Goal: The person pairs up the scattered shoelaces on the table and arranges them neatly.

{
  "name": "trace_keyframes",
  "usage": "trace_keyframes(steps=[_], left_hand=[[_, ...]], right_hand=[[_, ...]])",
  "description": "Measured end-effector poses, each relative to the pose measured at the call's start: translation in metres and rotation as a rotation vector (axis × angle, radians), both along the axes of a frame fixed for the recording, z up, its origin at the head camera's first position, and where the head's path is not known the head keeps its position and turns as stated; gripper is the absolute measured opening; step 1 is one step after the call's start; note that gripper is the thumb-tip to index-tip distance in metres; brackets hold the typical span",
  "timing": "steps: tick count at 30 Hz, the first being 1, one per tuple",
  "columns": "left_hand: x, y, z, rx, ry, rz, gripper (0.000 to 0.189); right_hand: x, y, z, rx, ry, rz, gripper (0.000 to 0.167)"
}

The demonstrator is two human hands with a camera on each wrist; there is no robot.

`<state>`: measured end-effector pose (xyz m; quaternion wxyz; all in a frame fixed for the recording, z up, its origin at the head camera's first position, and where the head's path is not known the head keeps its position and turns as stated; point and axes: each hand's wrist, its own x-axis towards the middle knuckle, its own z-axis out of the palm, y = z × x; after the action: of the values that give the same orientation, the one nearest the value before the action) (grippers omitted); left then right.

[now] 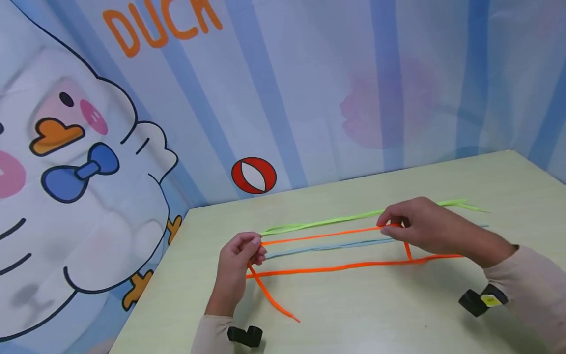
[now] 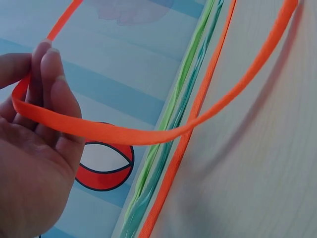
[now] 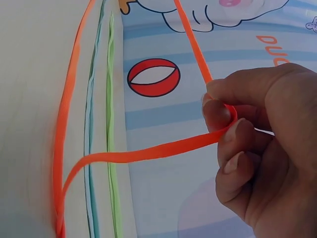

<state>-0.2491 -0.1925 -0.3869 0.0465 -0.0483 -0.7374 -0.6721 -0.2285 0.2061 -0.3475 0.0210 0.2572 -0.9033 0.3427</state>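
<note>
An orange shoelace (image 1: 323, 236) stretches between the two hands above the table. The left hand (image 1: 239, 258) pinches it at one end of the stretch, and a loose tail (image 1: 271, 297) hangs toward the table. At the other end, the right hand (image 1: 424, 225) pinches it between thumb and fingers, with more lace (image 3: 148, 152) dropping to the table. Below the stretch lies another orange length (image 1: 327, 270); whether it is a separate lace cannot be told. Light blue laces (image 1: 327, 247) and light green laces (image 1: 327, 222) lie roughly parallel on the table.
The pale wooden table (image 1: 362, 314) meets a cartoon-printed backdrop (image 1: 309, 98) along its far edge. A black wrist camera (image 1: 245, 336) is worn at the left sleeve, and another black wrist camera (image 1: 475, 302) at the right.
</note>
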Motion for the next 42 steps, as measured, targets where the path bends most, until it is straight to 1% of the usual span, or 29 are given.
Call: trace_keyframes(steps=[4,7,10,17,24,28,33,38,42], left_hand=[[-0.001,-0.001,0.001,-0.012,-0.001,0.027,0.022],[-0.001,-0.002,0.002,-0.014,-0.006,0.037,0.025],[0.000,-0.004,0.001,-0.010,-0.019,0.046,0.027],[0.002,-0.008,-0.001,-0.013,-0.032,0.081,0.022],[-0.004,-0.010,-0.002,-0.019,-0.050,0.092,0.023],[-0.004,-0.011,-0.002,-0.034,-0.059,0.100,0.022],[-0.004,-0.016,-0.002,-0.075,-0.069,0.077,0.018],[-0.005,-0.019,-0.001,-0.120,-0.107,0.033,0.019],[-0.004,-0.020,-0.001,-0.171,-0.140,0.007,0.020]], right_hand=[[-0.001,0.002,-0.001,0.015,0.019,-0.020,0.016],[-0.001,0.004,0.000,0.023,0.048,-0.043,0.017],[0.000,0.006,0.000,0.016,0.056,-0.060,0.018],[0.004,0.013,-0.005,0.028,0.078,-0.086,0.019],[0.005,0.018,-0.010,0.034,0.078,-0.097,0.014],[0.004,0.019,-0.012,0.053,0.060,-0.098,0.009],[0.003,0.022,-0.011,0.076,0.052,-0.096,0.006],[0.002,0.028,-0.008,0.125,0.043,-0.105,0.006],[0.001,0.034,-0.006,0.159,0.007,-0.108,0.009]])
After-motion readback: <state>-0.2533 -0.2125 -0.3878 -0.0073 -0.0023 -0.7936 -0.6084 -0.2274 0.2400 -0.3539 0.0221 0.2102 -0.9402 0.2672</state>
